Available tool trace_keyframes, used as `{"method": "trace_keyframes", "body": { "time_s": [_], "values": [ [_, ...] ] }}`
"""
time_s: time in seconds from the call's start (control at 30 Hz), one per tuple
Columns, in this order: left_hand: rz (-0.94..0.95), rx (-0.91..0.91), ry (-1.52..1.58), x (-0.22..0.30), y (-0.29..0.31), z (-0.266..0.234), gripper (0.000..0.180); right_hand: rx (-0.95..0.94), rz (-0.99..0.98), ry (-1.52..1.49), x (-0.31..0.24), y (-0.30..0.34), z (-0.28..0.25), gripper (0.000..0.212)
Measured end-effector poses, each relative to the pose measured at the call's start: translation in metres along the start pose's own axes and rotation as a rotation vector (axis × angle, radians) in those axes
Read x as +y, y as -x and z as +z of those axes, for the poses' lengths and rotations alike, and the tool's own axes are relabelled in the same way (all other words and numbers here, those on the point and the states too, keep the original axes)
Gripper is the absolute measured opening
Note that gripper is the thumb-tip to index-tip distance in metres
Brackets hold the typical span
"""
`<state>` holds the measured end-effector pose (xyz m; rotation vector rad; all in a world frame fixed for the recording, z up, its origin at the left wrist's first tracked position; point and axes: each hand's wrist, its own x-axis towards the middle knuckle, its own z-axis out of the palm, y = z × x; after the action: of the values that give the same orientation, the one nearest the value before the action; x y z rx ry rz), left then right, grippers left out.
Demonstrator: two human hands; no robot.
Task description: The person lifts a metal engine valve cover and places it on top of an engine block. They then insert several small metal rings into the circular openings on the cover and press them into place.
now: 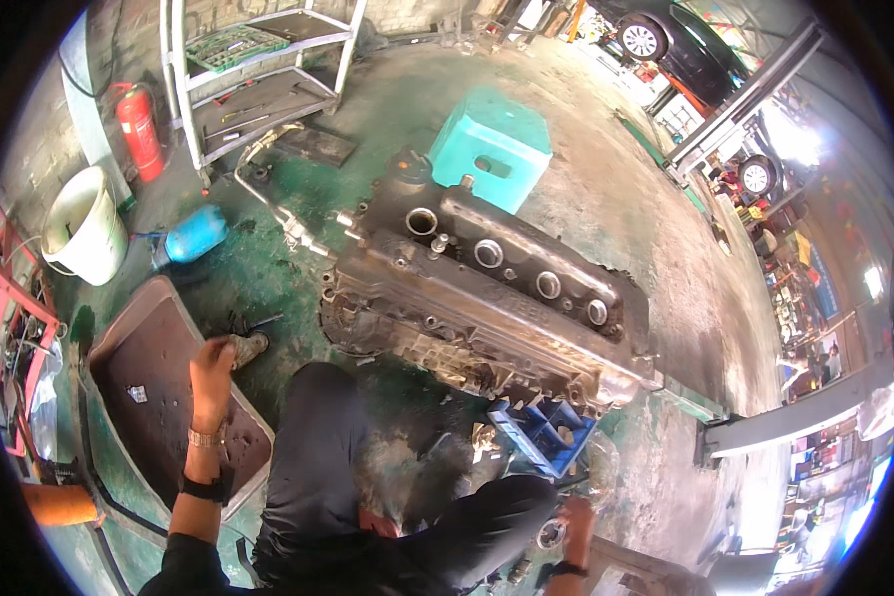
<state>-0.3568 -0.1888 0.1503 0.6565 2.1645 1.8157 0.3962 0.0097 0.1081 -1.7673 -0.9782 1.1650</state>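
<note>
Left hand closed on small part above tray rim, right hand grip unclear beside blue crate

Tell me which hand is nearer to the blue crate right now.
Right. The right hand is just below the blue crate, holding a small round part. The left hand is far off to the crate's left, over the drain tray.

right hand blurred over a round metal part, left hand's fingers hiding their grasp
</note>
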Motion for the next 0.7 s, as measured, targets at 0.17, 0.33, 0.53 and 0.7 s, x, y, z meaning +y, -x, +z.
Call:
{"method": "trace_keyframes", "body": {
  "time_s": [0.17, 0.33, 0.53, 0.7],
  "values": [
    [0.179, -0.409, 0.210, 0.167, 0.024, 0.090, 0.018, 0.039, -0.436, 0.252, -0.201, -0.016, 0.022, 0.023],
    [0.559, -1.097, 0.198, 0.240, 0.060, 0.181, 0.033, -0.025, -0.792, 0.169, -0.385, 0.055, 0.075, 0.039],
    [0.629, -1.632, -0.025, 0.239, 0.085, 0.271, 0.041, -0.363, -1.027, 0.228, -0.476, 0.133, 0.178, 0.036],
    [0.538, -1.704, -0.058, 0.196, 0.089, 0.307, 0.031, -0.601, -1.289, 0.487, -0.488, 0.153, 0.279, 0.029]
  ]
}}
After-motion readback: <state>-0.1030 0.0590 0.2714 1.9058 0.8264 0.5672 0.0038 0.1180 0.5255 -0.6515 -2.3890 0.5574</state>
